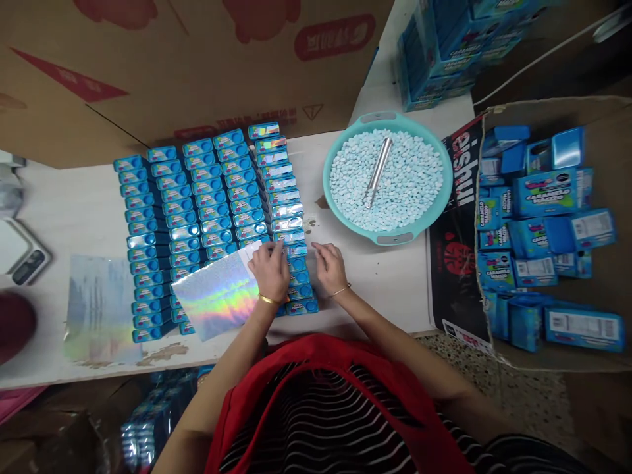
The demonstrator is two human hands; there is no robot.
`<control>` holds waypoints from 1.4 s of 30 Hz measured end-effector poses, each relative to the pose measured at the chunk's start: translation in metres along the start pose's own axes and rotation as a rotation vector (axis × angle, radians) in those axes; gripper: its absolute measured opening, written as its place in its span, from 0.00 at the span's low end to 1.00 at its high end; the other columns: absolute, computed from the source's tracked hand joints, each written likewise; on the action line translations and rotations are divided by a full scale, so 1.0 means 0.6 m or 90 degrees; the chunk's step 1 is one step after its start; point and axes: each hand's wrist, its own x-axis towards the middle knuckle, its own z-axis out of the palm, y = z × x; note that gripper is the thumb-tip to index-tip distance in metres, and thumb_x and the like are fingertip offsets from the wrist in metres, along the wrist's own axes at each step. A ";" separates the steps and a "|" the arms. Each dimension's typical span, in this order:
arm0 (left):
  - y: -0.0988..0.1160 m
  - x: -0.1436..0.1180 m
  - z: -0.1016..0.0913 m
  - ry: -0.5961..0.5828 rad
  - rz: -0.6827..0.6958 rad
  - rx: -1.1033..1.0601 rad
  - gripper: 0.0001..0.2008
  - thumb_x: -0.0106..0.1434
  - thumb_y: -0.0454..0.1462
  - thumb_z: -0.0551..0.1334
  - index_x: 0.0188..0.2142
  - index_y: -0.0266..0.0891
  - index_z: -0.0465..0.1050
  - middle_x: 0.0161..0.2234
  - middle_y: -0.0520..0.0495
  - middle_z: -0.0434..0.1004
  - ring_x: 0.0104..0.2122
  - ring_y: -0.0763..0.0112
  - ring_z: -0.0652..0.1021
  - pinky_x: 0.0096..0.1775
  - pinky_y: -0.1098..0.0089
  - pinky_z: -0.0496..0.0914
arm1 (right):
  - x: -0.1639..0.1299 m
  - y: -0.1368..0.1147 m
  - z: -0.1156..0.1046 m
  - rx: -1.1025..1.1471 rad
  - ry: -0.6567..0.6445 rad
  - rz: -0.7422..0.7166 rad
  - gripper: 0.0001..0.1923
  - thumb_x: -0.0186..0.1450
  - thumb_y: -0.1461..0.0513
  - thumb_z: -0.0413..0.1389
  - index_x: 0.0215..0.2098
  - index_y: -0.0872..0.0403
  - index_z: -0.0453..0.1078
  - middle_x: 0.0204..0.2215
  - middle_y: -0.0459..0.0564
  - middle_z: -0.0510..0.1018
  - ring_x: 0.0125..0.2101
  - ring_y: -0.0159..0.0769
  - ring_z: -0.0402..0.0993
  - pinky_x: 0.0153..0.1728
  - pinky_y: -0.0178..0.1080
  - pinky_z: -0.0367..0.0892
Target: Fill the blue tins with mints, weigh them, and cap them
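My left hand (270, 271) is curled over the top corner of a shiny holographic sticker sheet (217, 296), which lies slanted across the rows of tins. Its fingertips touch the rightmost column of small blue tins (299, 278). Silvery strips show on the upper tins of that column (286, 210), while several at its lower end have plain blue tops. Just right of the column is my right hand (330, 268), thumb and index finger apart and pointing at the tins, with nothing visible between them.
A turquoise basin (447, 178) of pale blue candies holds a metal tube (378, 172). At right, an open carton (457, 263) contains blue candy boxes (543, 191). Another holographic sheet (101, 309) and a scale (24, 253) are at left. A large cardboard box (197, 72) stands behind.
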 end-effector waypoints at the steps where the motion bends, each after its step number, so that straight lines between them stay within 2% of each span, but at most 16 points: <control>1: -0.004 -0.007 0.000 -0.021 0.039 0.023 0.19 0.64 0.36 0.53 0.54 0.45 0.68 0.53 0.40 0.67 0.48 0.54 0.67 0.43 0.57 0.58 | -0.008 -0.001 0.004 0.004 -0.011 -0.018 0.20 0.67 0.65 0.42 0.54 0.54 0.68 0.38 0.54 0.71 0.39 0.41 0.66 0.42 0.42 0.63; 5: -0.011 -0.030 0.008 -0.081 0.116 0.086 0.22 0.63 0.32 0.52 0.56 0.44 0.66 0.62 0.42 0.58 0.51 0.50 0.65 0.43 0.54 0.58 | -0.022 0.004 0.014 -0.048 -0.080 -0.034 0.27 0.64 0.69 0.41 0.59 0.54 0.63 0.40 0.55 0.71 0.40 0.42 0.65 0.43 0.43 0.63; 8: -0.017 -0.029 0.000 -0.083 0.145 0.075 0.21 0.62 0.33 0.52 0.54 0.44 0.68 0.62 0.43 0.58 0.50 0.51 0.66 0.43 0.54 0.59 | -0.012 0.002 0.001 -0.148 -0.121 -0.024 0.29 0.62 0.70 0.43 0.61 0.56 0.61 0.44 0.58 0.72 0.42 0.46 0.63 0.43 0.46 0.62; 11: -0.050 -0.015 -0.037 -0.021 0.156 0.008 0.19 0.64 0.35 0.51 0.54 0.42 0.68 0.58 0.41 0.65 0.49 0.55 0.68 0.44 0.57 0.61 | 0.003 -0.031 -0.017 -0.200 -0.068 -0.073 0.29 0.64 0.68 0.43 0.64 0.59 0.54 0.53 0.60 0.68 0.48 0.48 0.61 0.46 0.47 0.60; 13: -0.088 -0.003 -0.068 0.046 0.126 -0.019 0.19 0.66 0.37 0.50 0.54 0.38 0.67 0.52 0.38 0.70 0.48 0.58 0.69 0.46 0.59 0.62 | 0.009 -0.069 -0.013 -0.201 -0.077 -0.175 0.28 0.66 0.67 0.43 0.65 0.57 0.53 0.58 0.58 0.65 0.51 0.47 0.59 0.48 0.47 0.58; 15: -0.129 0.008 -0.094 0.072 0.089 0.000 0.18 0.66 0.38 0.50 0.52 0.35 0.68 0.46 0.37 0.73 0.46 0.57 0.70 0.46 0.59 0.62 | 0.010 -0.107 0.009 -0.201 -0.146 -0.293 0.26 0.67 0.66 0.43 0.63 0.55 0.56 0.60 0.54 0.63 0.51 0.47 0.59 0.47 0.47 0.58; 16: -0.148 0.012 -0.102 0.059 0.074 0.023 0.18 0.65 0.38 0.50 0.50 0.35 0.69 0.44 0.37 0.74 0.44 0.57 0.71 0.45 0.59 0.63 | 0.009 -0.122 0.026 -0.206 -0.184 -0.337 0.25 0.67 0.67 0.42 0.62 0.54 0.58 0.62 0.53 0.62 0.50 0.47 0.59 0.45 0.47 0.58; 18: -0.176 0.017 -0.109 0.002 0.059 0.073 0.16 0.65 0.39 0.51 0.47 0.36 0.72 0.41 0.38 0.74 0.41 0.56 0.72 0.42 0.59 0.63 | 0.006 -0.142 0.064 -0.218 -0.241 -0.378 0.24 0.68 0.68 0.41 0.61 0.55 0.59 0.63 0.53 0.60 0.49 0.46 0.61 0.42 0.47 0.59; 20: -0.188 0.018 -0.105 -0.053 0.058 0.113 0.15 0.64 0.39 0.52 0.43 0.38 0.74 0.38 0.39 0.75 0.39 0.56 0.72 0.41 0.60 0.62 | 0.002 -0.146 0.099 -0.226 -0.269 -0.377 0.24 0.68 0.70 0.40 0.60 0.56 0.60 0.63 0.54 0.60 0.48 0.46 0.62 0.39 0.47 0.60; 23: -0.189 0.013 -0.094 -0.080 0.056 0.145 0.13 0.64 0.38 0.53 0.42 0.41 0.75 0.39 0.38 0.74 0.40 0.56 0.71 0.40 0.60 0.61 | -0.001 -0.137 0.127 -0.220 -0.274 -0.354 0.23 0.68 0.69 0.39 0.59 0.55 0.60 0.63 0.55 0.59 0.48 0.47 0.62 0.38 0.48 0.60; 28: -0.186 -0.011 -0.083 -0.066 0.047 0.150 0.16 0.65 0.36 0.51 0.47 0.41 0.73 0.45 0.37 0.74 0.42 0.56 0.70 0.41 0.59 0.60 | -0.007 -0.129 0.132 -0.220 -0.265 -0.342 0.23 0.68 0.69 0.39 0.60 0.56 0.59 0.64 0.55 0.57 0.49 0.48 0.61 0.39 0.49 0.60; 31: -0.183 -0.038 -0.085 -0.067 0.071 0.153 0.16 0.65 0.35 0.51 0.48 0.43 0.72 0.53 0.39 0.69 0.46 0.54 0.69 0.42 0.58 0.60 | -0.009 -0.129 0.134 -0.231 -0.266 -0.351 0.24 0.67 0.69 0.40 0.60 0.57 0.59 0.64 0.56 0.56 0.50 0.49 0.60 0.39 0.50 0.60; 34: -0.168 -0.077 -0.101 -0.038 0.083 0.114 0.12 0.63 0.36 0.54 0.43 0.43 0.73 0.55 0.40 0.67 0.49 0.54 0.68 0.44 0.58 0.60 | -0.006 -0.131 0.135 -0.234 -0.269 -0.349 0.24 0.67 0.69 0.40 0.60 0.58 0.60 0.64 0.56 0.56 0.50 0.50 0.60 0.40 0.50 0.60; 37: -0.140 -0.115 -0.131 0.031 0.048 -0.020 0.06 0.62 0.38 0.57 0.36 0.41 0.71 0.45 0.41 0.75 0.44 0.59 0.72 0.43 0.60 0.61 | -0.001 -0.138 0.121 -0.187 -0.272 -0.328 0.21 0.68 0.68 0.42 0.57 0.57 0.63 0.62 0.56 0.60 0.50 0.48 0.61 0.43 0.50 0.60; 40: -0.106 -0.133 -0.159 0.152 -0.107 -0.245 0.07 0.60 0.41 0.61 0.31 0.40 0.68 0.31 0.48 0.74 0.33 0.68 0.73 0.39 0.66 0.64 | -0.006 -0.149 0.085 -0.034 -0.206 -0.250 0.17 0.69 0.62 0.44 0.51 0.56 0.68 0.56 0.57 0.69 0.50 0.45 0.62 0.49 0.49 0.59; 42: -0.085 -0.130 -0.166 0.207 -0.216 -0.411 0.09 0.57 0.42 0.63 0.30 0.40 0.66 0.28 0.51 0.71 0.30 0.71 0.73 0.36 0.69 0.65 | -0.021 -0.153 0.052 0.120 -0.157 -0.158 0.18 0.71 0.57 0.41 0.46 0.54 0.70 0.48 0.55 0.74 0.49 0.42 0.65 0.50 0.46 0.60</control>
